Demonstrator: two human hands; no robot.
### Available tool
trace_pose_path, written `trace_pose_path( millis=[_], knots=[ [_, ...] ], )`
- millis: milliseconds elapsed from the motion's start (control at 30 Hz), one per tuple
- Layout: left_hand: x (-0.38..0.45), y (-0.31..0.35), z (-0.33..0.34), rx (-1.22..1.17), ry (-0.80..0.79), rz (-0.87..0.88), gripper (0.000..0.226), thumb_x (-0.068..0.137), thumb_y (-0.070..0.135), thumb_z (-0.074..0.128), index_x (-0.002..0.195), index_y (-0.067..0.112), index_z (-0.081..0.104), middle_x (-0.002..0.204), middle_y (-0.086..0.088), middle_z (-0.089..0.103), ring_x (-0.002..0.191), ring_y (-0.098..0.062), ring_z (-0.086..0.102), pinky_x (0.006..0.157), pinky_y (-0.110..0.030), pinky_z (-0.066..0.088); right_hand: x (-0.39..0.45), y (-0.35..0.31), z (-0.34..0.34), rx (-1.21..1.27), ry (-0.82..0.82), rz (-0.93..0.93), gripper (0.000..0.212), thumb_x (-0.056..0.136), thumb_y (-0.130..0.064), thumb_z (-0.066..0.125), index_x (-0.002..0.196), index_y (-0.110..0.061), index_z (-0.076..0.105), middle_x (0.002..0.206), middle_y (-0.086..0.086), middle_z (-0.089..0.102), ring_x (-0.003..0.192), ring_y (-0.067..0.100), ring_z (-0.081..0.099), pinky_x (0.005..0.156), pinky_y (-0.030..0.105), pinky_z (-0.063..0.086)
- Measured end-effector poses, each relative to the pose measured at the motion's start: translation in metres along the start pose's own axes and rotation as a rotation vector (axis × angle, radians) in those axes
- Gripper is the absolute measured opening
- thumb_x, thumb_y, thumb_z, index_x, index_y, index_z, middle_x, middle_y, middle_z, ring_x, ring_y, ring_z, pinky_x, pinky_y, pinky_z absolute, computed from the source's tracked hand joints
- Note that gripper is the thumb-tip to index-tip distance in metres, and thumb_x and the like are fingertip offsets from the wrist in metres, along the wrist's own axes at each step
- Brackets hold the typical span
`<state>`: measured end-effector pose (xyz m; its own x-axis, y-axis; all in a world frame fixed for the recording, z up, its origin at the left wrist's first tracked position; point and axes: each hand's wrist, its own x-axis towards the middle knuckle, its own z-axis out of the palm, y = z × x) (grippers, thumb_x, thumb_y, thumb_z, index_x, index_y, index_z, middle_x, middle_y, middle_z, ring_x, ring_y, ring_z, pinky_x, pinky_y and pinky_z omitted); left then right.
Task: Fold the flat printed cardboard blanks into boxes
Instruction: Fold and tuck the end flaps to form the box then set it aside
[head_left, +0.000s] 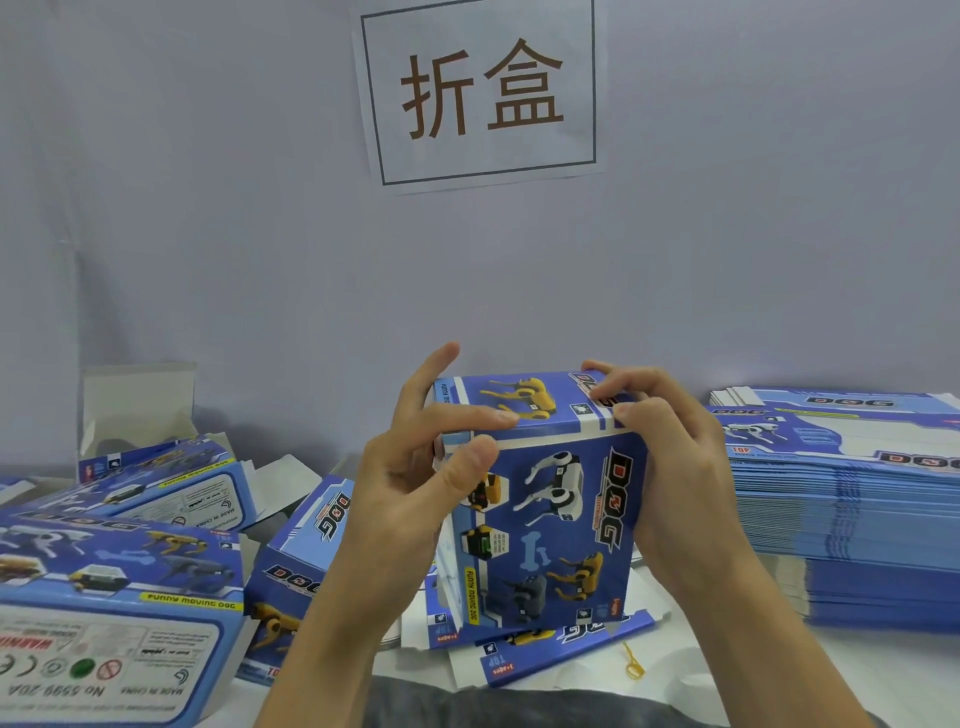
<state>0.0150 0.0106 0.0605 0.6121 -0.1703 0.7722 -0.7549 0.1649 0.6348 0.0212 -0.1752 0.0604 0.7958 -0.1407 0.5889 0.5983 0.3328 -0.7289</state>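
I hold a blue printed cardboard box (550, 525) with robot dog pictures upright above the table, its top end folded over. My left hand (415, 483) grips its upper left corner, thumb on the front face and index finger lying across the top flap. My right hand (670, 457) grips the upper right corner, with its fingertips pressing the top flap at that edge. The box's bottom flaps (566, 649) hang open near the table.
A tall stack of flat blue blanks (852, 509) fills the right side. Several folded boxes (119, 582) lie at the left, one box (306, 551) close beside my left forearm. A yellow rubber band (634, 665) lies on the white table. A paper sign (483, 88) hangs on the wall.
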Motion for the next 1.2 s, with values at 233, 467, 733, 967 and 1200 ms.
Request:
trace_pose_path(
  millis=[233, 467, 733, 967, 1200],
  knots=[
    [0.0, 0.003, 0.01, 0.043, 0.126, 0.017, 0.029, 0.077, 0.063, 0.074, 0.085, 0.035, 0.077, 0.148, 0.017, 0.047, 0.139, -0.026, 0.047, 0.074, -0.054, 0.061, -0.006, 0.001, 0.007, 0.017, -0.109, -0.016, 0.007, 0.088, -0.028, 0.059, 0.091, -0.024, 0.064, 0.087, -0.012, 0.071, 0.076, 0.022, 0.074, 0.057, 0.037, 0.059],
    [-0.001, 0.001, 0.012, 0.131, 0.152, 0.004, 0.019, 0.08, 0.045, 0.076, 0.096, 0.038, 0.068, 0.146, 0.023, 0.044, 0.131, -0.022, 0.054, 0.07, -0.033, 0.061, -0.007, 0.001, 0.016, -0.058, -0.097, -0.032, 0.01, 0.091, -0.032, 0.057, 0.094, -0.026, 0.064, 0.083, -0.004, 0.073, 0.071, 0.023, 0.075, 0.048, 0.035, 0.057],
    [0.0, 0.002, 0.008, 0.105, 0.114, 0.045, 0.015, 0.076, 0.019, 0.073, 0.088, 0.028, 0.076, 0.148, 0.013, 0.046, 0.124, -0.01, 0.06, 0.077, -0.028, 0.061, -0.008, -0.005, 0.003, -0.121, -0.213, -0.027, 0.023, 0.068, -0.039, 0.081, 0.089, -0.031, 0.077, 0.139, -0.015, 0.056, 0.125, 0.027, 0.061, 0.08, 0.049, 0.061],
    [0.0, -0.002, 0.007, 0.113, 0.136, 0.08, 0.009, 0.079, 0.023, 0.077, 0.086, 0.026, 0.08, 0.141, 0.014, 0.056, 0.126, -0.011, 0.059, 0.079, -0.026, 0.06, -0.009, -0.004, 0.002, -0.058, -0.193, 0.016, 0.016, 0.064, -0.032, 0.085, 0.078, -0.025, 0.079, 0.141, -0.008, 0.056, 0.122, 0.031, 0.062, 0.078, 0.05, 0.061],
    [0.0, -0.004, 0.005, 0.157, 0.143, 0.028, 0.021, 0.085, 0.051, 0.065, 0.086, 0.035, 0.078, 0.143, 0.021, 0.051, 0.136, -0.02, 0.05, 0.09, -0.054, 0.055, -0.01, 0.002, 0.006, -0.15, -0.186, -0.069, 0.017, 0.07, -0.045, 0.076, 0.079, -0.03, 0.076, 0.132, -0.018, 0.06, 0.137, 0.023, 0.049, 0.09, 0.054, 0.056]
  ],
)
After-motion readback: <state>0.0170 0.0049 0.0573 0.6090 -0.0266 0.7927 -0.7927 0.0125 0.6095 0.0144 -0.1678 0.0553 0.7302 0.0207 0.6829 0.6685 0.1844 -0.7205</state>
